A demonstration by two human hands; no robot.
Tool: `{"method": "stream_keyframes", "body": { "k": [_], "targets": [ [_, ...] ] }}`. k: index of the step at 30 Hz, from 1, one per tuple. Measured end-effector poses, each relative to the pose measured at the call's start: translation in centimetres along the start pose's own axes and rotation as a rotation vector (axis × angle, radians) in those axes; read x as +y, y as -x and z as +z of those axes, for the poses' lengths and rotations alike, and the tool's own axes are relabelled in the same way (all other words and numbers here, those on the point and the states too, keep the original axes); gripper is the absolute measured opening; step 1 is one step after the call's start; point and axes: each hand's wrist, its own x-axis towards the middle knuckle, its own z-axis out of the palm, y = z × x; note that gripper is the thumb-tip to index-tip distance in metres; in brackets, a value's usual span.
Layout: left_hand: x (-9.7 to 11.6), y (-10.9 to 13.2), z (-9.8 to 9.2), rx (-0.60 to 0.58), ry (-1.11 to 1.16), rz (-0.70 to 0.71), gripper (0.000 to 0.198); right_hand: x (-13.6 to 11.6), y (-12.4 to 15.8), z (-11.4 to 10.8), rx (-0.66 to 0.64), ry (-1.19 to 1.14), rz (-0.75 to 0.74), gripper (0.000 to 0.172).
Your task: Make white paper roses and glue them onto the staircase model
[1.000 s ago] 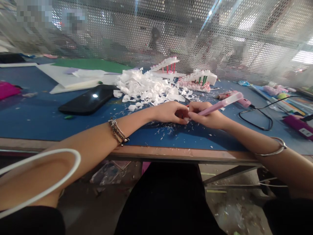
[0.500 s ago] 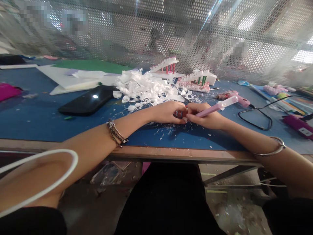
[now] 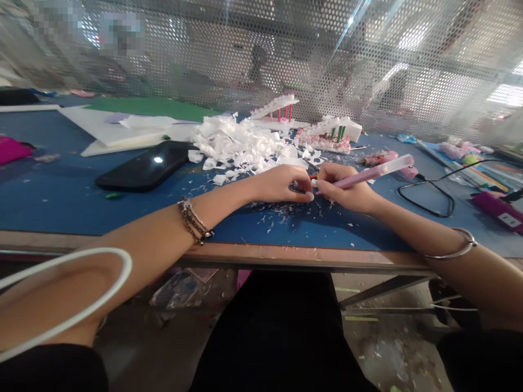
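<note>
My right hand (image 3: 347,188) is closed round a pink, pen-like cutter (image 3: 373,172), its pale end pointing up to the right. Close beside it on the left, my left hand (image 3: 286,184) has its thumb and fingers curled towards each other over the blue table (image 3: 229,223). A small red and white piece shows between the hands; whether the left fingers grip it is hard to make out. White scraps (image 3: 245,144) are heaped just behind the left hand, and fine shavings lie below both hands.
A black phone (image 3: 145,166) lies left of the scraps. White stepped models with red posts (image 3: 281,111) and green posts (image 3: 337,133) stand behind. At right are a pink glue gun (image 3: 379,158), a black cable (image 3: 445,209) and a purple power strip (image 3: 498,209).
My right hand has shifted slightly right and up with the pink cutter, widening the gap between the hands. The left fingers have opened a little around the small piece.
</note>
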Motion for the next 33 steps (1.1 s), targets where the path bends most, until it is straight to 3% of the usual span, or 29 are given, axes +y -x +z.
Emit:
{"method": "stream_keyframes", "body": {
  "k": [8,13,18,33],
  "targets": [
    [-0.21,-0.04,-0.25,-0.035,-0.004,0.007,0.030,-0.11,-0.29,0.24,-0.116,-0.018,-0.009,0.024],
    [-0.17,-0.06,-0.28,-0.036,0.002,-0.005,0.029,0.05,-0.22,0.23,-0.093,-0.045,0.002,0.025],
    [-0.01,-0.02,-0.38,-0.029,-0.014,-0.012,0.028,0.26,-0.31,0.31,-0.163,-0.052,-0.041,0.024],
    [-0.09,0.04,-0.34,-0.020,-0.020,0.042,0.026,0.25,-0.34,0.48,-0.109,-0.071,0.009,0.020]
  ]
}}
